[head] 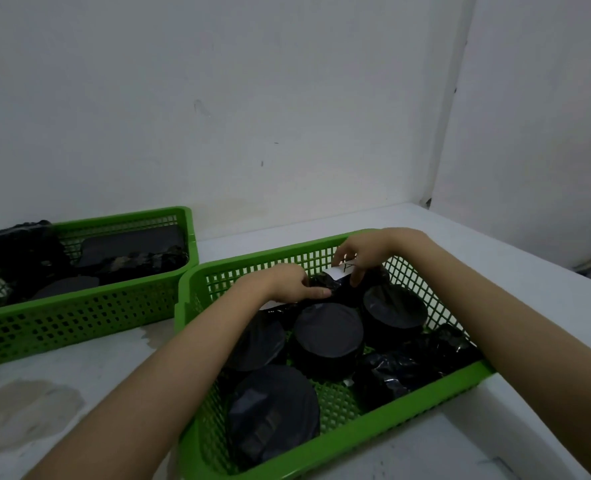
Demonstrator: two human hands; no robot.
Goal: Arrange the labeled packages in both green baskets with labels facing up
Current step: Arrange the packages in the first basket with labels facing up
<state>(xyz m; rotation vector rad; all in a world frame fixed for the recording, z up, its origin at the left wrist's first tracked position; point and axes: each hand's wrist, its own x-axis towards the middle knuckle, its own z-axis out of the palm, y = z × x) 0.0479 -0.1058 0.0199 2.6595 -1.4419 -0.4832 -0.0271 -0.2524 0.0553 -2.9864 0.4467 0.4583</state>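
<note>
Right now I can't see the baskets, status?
Both hands, left and right, gripping one black package in near basket, white label up. Nothing blocking.

Both forearms are bare to the frame edge, with no sleeves, gloves, rings or watch.

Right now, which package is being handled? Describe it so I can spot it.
Find the nearer green basket. At its far end, both hands hold a crumpled black package. Unlike the round, smooth black packs beside it, it shows a white label.
</note>
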